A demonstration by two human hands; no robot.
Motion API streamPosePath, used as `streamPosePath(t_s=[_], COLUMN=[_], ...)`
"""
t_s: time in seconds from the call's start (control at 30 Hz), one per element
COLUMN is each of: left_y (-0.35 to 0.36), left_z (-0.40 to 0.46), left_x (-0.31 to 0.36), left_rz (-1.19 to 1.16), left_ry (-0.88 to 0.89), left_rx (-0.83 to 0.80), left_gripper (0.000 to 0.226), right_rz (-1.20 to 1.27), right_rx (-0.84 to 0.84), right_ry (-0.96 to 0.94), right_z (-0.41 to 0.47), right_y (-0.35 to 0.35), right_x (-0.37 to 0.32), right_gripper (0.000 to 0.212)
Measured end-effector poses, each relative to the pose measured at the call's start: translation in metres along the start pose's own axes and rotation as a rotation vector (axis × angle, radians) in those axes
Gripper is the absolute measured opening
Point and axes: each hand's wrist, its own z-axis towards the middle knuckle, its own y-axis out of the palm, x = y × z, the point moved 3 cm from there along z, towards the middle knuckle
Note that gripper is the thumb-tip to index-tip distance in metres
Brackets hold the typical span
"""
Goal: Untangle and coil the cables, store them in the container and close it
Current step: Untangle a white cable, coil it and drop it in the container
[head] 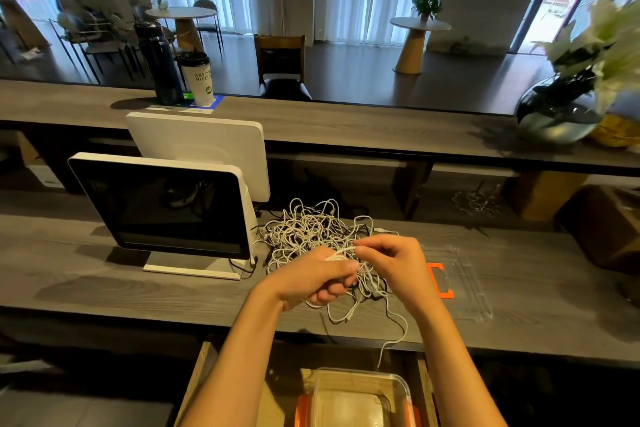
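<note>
where hands (318, 279) cover cables (304, 230), grip unclear, container (398, 388) cropped

A: From where is the single head view looking?

B: It is looking forward and steeply down from the person's head, close over the grey wooden counter (104, 288), with both forearms entering from the bottom edge.

A: How far is it reaching?

B: The wide angle is curving the edges and taking in the raised ledge (346, 121) and the room beyond.
</note>
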Motion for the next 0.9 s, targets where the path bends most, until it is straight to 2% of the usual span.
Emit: streamPosePath(t_s=[0.1,0.27,0.4,0.5,0.57,0.67,0.77,0.83,0.9], left_y=[-0.009,-0.012,-0.021,-0.017,-0.010,-0.001,0.004,0.010,0.019], left_z=[-0.003,-0.003,0.000,-0.001,-0.002,-0.003,-0.005,-0.006,-0.005], left_x=[0.002,0.006,0.006,0.010,0.014,0.022,0.025,0.025,0.026], left_rz=[-0.007,-0.112,-0.385,-0.710,-0.792,-0.783,-0.712,-0.581,-0.442], left_ry=[0.015,0.031,0.135,0.310,0.406,0.507,0.538,0.544,0.567], left_rx=[0.152,0.454,0.762,0.783,0.793,0.848,0.930,1.009,1.080], left_gripper=[0.033,0.041,0.035,0.038,0.038,0.039,0.036,0.036,0.038], right_rz=[-0.029,-0.053,-0.074,-0.056,-0.057,0.014,0.173,0.281,0.326], right_rx=[-0.020,-0.012,0.016,-0.009,-0.037,-0.113,-0.147,-0.104,-0.019], right_ry=[0.033,0.062,0.069,0.074,0.100,0.144,0.164,0.234,0.313], right_z=[-0.001,-0.001,-0.003,-0.005,-0.005,-0.007,-0.010,-0.013,-0.015], right_y=[0.001,0.003,0.001,0.007,0.014,0.022,0.033,0.045,0.059], right_x=[0.002,0.007,0.008,0.005,0.006,0.003,-0.009,-0.014,-0.019], right_gripper=[0.004,0.009,0.013,0.013,0.013,0.012,0.024,0.041,0.047])
